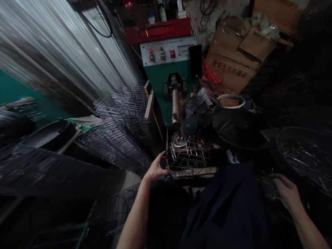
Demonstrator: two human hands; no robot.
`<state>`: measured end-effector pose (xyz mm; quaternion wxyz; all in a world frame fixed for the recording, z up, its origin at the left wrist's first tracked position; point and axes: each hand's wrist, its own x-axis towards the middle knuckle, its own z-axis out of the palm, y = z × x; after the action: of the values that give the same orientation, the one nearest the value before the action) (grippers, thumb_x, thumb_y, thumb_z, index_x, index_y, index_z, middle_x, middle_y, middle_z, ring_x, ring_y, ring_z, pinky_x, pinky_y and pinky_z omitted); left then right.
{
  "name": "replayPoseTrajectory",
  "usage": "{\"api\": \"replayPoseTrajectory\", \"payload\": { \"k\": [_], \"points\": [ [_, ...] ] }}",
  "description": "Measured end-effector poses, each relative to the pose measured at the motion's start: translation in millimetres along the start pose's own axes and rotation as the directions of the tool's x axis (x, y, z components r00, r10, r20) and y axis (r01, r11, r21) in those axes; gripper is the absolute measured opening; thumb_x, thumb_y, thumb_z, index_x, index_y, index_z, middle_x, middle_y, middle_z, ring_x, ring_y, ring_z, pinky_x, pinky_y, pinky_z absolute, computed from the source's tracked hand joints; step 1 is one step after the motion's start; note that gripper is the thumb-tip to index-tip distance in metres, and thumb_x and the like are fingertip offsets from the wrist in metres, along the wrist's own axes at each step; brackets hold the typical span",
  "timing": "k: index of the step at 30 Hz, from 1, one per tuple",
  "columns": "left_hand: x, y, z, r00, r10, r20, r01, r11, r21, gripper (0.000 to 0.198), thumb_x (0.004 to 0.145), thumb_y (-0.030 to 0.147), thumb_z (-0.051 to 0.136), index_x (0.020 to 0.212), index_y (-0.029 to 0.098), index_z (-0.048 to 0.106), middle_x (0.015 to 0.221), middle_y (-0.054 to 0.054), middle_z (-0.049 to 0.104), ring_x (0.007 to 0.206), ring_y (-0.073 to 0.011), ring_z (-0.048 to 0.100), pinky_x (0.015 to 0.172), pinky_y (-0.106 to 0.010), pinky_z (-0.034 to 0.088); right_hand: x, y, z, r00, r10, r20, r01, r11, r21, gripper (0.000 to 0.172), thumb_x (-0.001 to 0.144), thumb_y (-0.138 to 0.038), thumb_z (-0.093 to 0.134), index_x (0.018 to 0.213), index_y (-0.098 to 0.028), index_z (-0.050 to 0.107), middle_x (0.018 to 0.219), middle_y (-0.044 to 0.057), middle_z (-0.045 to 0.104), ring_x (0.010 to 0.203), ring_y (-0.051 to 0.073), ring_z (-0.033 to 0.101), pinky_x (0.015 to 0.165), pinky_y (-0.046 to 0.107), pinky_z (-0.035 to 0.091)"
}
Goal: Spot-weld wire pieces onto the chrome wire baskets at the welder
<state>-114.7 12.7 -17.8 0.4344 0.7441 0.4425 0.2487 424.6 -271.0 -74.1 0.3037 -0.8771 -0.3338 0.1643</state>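
Note:
A wire rack (190, 155) of thin metal rods sits low at the front of a green machine (158, 79). My left hand (155, 168) grips the left end of this rack, thumb and fingers on either side of its edge. A round metal ring (178, 139) lies on top of the rack, beneath the machine's rod-like arm (176, 107). Far to the right, my right hand (287, 193) has its fingers curled down over dim, shiny pieces (269, 185). What it holds there, if anything, is lost in shadow and blur.
Stacked wire racks (124, 121) stand left of the machine. Right are a dark round basin (238, 129) and a large tub (298, 133) with thin metal pieces. A phone (195, 61) leans on the control panel. Cardboard boxes (230, 58) sit behind. A wooden strip (195, 172) runs before the rack.

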Motion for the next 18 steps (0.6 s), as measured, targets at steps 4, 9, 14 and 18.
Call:
{"api": "replayPoseTrajectory", "payload": {
  "k": [4, 9, 14, 18],
  "points": [
    [3, 36, 14.7, 0.995, 0.075, 0.059, -0.090, 0.937, 0.336, 0.105, 0.056, 0.038, 0.086, 0.148, 0.023, 0.038, 0.144, -0.013, 0.049, 0.133, -0.0348, 0.046, 0.112, -0.050, 0.039, -27, -137, -12, 0.926, -0.320, 0.198, 0.156, 0.805, 0.572, 0.032, 0.085, -0.057, 0.060, 0.107, -0.037, 0.071, 0.094, 0.007, 0.073, 0.087, 0.035, 0.071, 0.078, 0.050, 0.060],
    [10, 87, 45.4, 0.993, 0.102, 0.066, -0.121, 0.802, 0.585, 0.113, 0.051, 0.035, 0.086, 0.150, 0.024, 0.033, 0.136, -0.013, 0.054, 0.124, -0.0376, 0.049, 0.101, -0.048, 0.047, -54, -260, 20, 0.507, -0.780, 0.366, 0.568, 0.622, 0.538, 0.025, 0.100, -0.038, 0.054, 0.113, -0.025, 0.071, 0.110, 0.004, 0.072, 0.101, 0.022, 0.068, 0.091, 0.035, 0.053],
    [8, 110, 55.1, 0.984, 0.178, 0.011, -0.144, 0.757, 0.637, 0.104, 0.050, 0.033, 0.085, 0.142, 0.022, 0.037, 0.126, -0.013, 0.058, 0.118, -0.0375, 0.052, 0.105, -0.049, 0.043, -56, -289, 82, 0.258, -0.890, 0.377, 0.832, 0.403, 0.381, 0.017, 0.100, -0.020, 0.054, 0.107, -0.022, 0.070, 0.099, 0.003, 0.073, 0.095, 0.019, 0.064, 0.087, 0.032, 0.047],
    [7, 115, 46.7, 0.979, 0.199, -0.039, -0.139, 0.798, 0.587, 0.101, 0.050, 0.033, 0.084, 0.139, 0.025, 0.036, 0.127, -0.009, 0.057, 0.119, -0.0344, 0.053, 0.104, -0.045, 0.045, -52, -287, 109, 0.227, -0.915, 0.334, 0.948, 0.287, 0.140, 0.020, 0.097, -0.020, 0.061, 0.115, -0.020, 0.068, 0.104, 0.008, 0.074, 0.108, 0.026, 0.058, 0.091, 0.042, 0.039]
  ]
}}
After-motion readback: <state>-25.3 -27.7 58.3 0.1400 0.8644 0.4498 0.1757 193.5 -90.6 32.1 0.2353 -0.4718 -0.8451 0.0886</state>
